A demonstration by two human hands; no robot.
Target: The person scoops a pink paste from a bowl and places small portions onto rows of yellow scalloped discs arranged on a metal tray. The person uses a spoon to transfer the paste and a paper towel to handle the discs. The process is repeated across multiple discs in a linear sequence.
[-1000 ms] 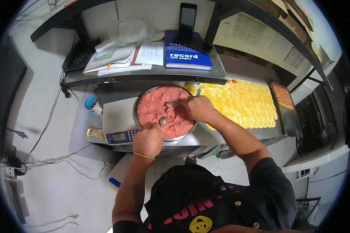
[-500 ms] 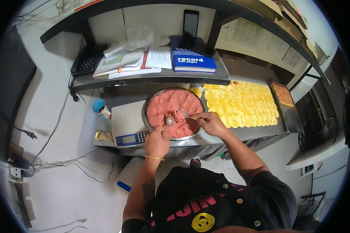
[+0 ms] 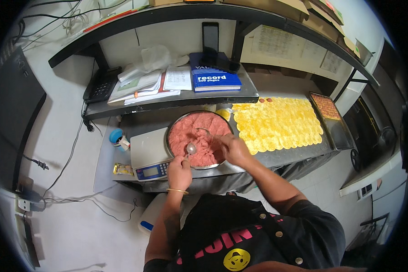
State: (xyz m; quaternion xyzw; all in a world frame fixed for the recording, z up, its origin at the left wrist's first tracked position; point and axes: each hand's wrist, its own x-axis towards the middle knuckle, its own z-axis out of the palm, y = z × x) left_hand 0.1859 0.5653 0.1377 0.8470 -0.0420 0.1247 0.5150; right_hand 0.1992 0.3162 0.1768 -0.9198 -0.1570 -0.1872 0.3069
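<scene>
A round metal bowl [image 3: 169, 152] full of pink ground meat [image 3: 199, 121] stands at the near edge of the table. My left hand [image 3: 180, 174] is closed round the handle of a spoon [image 3: 191, 148], whose shiny bowl hangs over the meat's near-left part. From the right, my right hand [image 3: 235, 150] grips a second spoon [image 3: 205, 130]; its tip is in or against the meat near the middle, partly hidden. To the bowl's right, thin round yellow wrappers [image 3: 279, 124] lie in overlapping rows, with two small meat lumps [image 3: 265, 100] at their far edge.
A white digital scale [image 3: 145, 147] touches the bowl's left side. Beyond it are a blue cup [image 3: 118, 139] and a small yellow packet [image 3: 123, 169]. A tray [image 3: 335, 124] partly filled with small reddish pieces lies far right. Above, a shelf [image 3: 172, 103] holds a telephone, papers and a blue book.
My right spoon has gone from holding a lump of meat near the left spoon to the meat's middle, its hand turning over. The left spoon stays over the bowl. The whole view has shifted slightly.
</scene>
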